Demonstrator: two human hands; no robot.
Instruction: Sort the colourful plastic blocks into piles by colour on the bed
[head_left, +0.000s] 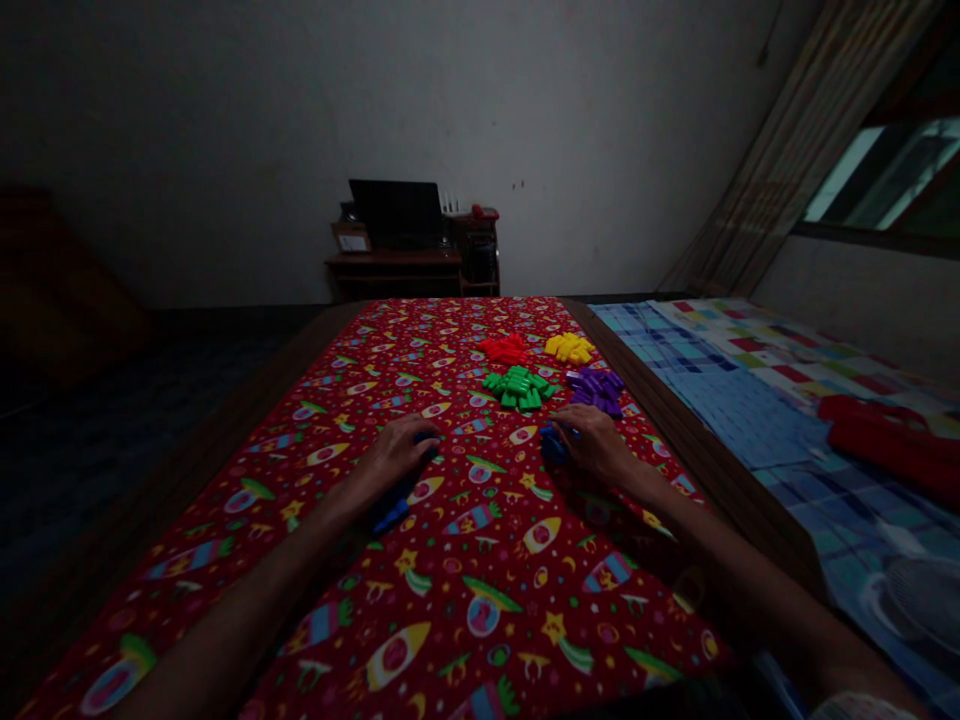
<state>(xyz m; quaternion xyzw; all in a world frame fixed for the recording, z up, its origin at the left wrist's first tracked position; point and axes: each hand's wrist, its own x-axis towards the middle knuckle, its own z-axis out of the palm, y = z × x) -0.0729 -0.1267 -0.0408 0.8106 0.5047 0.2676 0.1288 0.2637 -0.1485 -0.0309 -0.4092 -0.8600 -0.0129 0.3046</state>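
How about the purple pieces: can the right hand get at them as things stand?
Likely yes: the purple pieces lie just beyond the right hand, with nothing visible between. It is at some blue pieces, though, and may need to leave them.

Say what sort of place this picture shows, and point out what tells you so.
Probably a room in a home, perhaps a bedroom: there is a monitor on a small desk, a curtain beside a window, and checked cloth spread out like bedding.

Home room: checked bedding (701, 375), patterned curtain (780, 150) beside window (915, 165), monitor (401, 215) on desk (394, 258).
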